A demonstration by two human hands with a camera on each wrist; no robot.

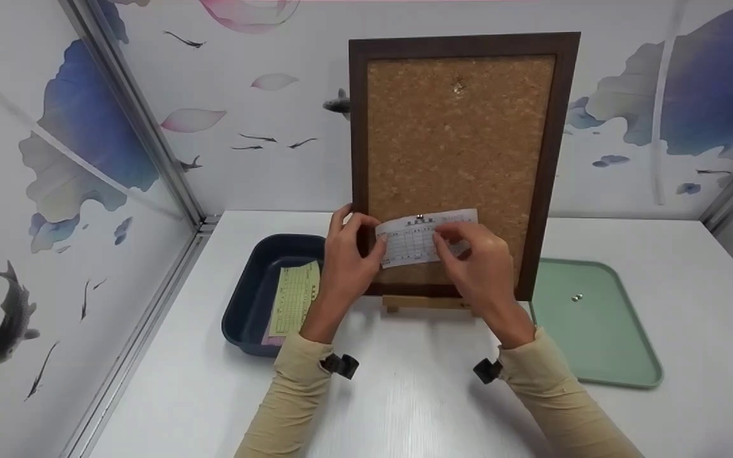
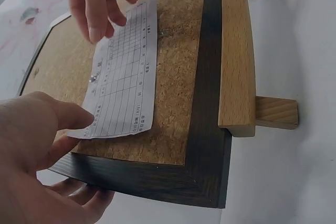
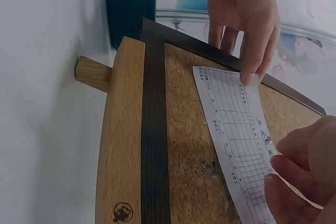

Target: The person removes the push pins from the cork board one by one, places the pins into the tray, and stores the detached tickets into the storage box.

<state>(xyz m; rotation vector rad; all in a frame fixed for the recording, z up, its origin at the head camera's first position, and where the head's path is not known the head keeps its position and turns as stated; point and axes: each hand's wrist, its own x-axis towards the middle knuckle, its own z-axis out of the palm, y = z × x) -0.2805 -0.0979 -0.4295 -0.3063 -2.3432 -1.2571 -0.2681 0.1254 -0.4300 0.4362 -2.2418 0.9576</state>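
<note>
A white printed form slip (image 1: 412, 247) lies against the lower part of a framed corkboard (image 1: 455, 146), slightly tilted. At its top edge sits a small silver pushpin (image 2: 93, 78). My left hand (image 1: 350, 257) pinches the slip's left end, thumb on its front, while other fingers reach behind the dark frame (image 2: 142, 179). Over the slip's right half is my right hand (image 1: 481, 257), fingers bent loosely with nothing visible between them. In the right wrist view its fingertips (image 3: 286, 145) are close to the pushpin.
A wooden stand (image 1: 427, 302) supports the board. To the left, a dark blue bin (image 1: 231, 318) contains a yellow-green slip (image 1: 293, 299) over a pink one (image 1: 273, 340). On the right lies a green tray (image 1: 614, 337) bearing several silver pushpins (image 1: 576, 297).
</note>
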